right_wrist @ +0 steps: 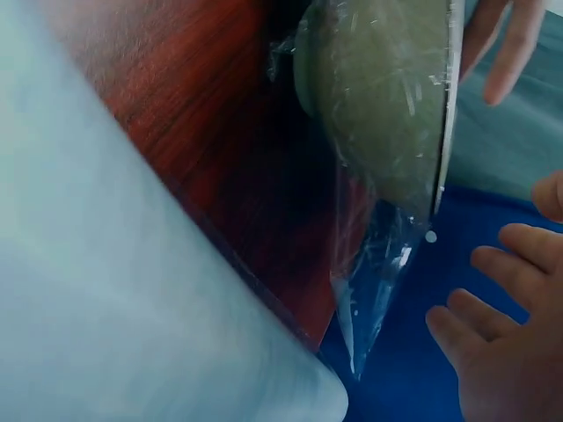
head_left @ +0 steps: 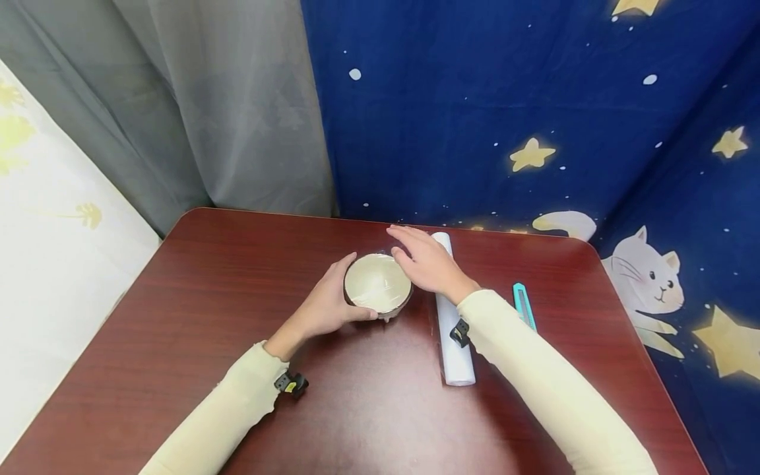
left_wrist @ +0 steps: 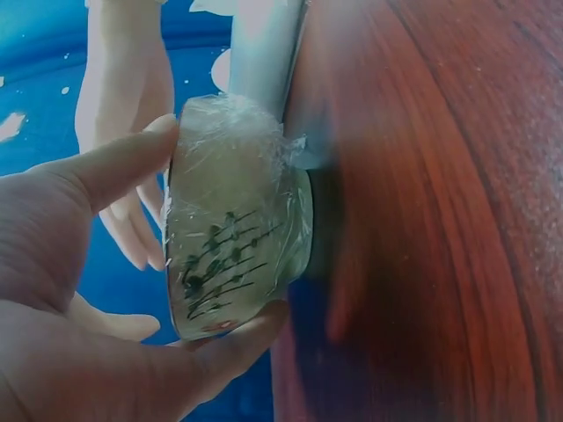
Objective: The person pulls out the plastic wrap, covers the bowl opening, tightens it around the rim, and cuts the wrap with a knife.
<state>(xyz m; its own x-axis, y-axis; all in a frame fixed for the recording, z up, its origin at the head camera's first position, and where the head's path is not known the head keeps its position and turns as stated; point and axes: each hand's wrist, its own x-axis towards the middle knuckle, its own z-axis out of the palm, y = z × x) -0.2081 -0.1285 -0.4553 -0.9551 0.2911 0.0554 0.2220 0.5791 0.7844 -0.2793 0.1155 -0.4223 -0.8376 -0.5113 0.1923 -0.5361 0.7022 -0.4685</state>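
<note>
A bowl point(head_left: 378, 284) stands on the table with clear cling film point(right_wrist: 374, 272) stretched over its mouth and bunched against its sides. A dark leaf-like print shows on its pale outside in the left wrist view. My left hand point(head_left: 328, 300) holds the bowl from the left, thumb at the near rim and fingers round the far side. Over the bowl's right rim hovers my right hand point(head_left: 430, 265), fingers extended and holding nothing. The right wrist view shows its fingertips apart from the bowl, beside a loose flap of film that sticks out.
A long white roll point(head_left: 458, 353) lies right of the bowl, partly under my right forearm. Farther right is a teal box cutter point(head_left: 524, 303), partly hidden by the sleeve. The dark red table point(head_left: 249, 264) ends at grey and blue star-patterned curtains point(head_left: 445, 119).
</note>
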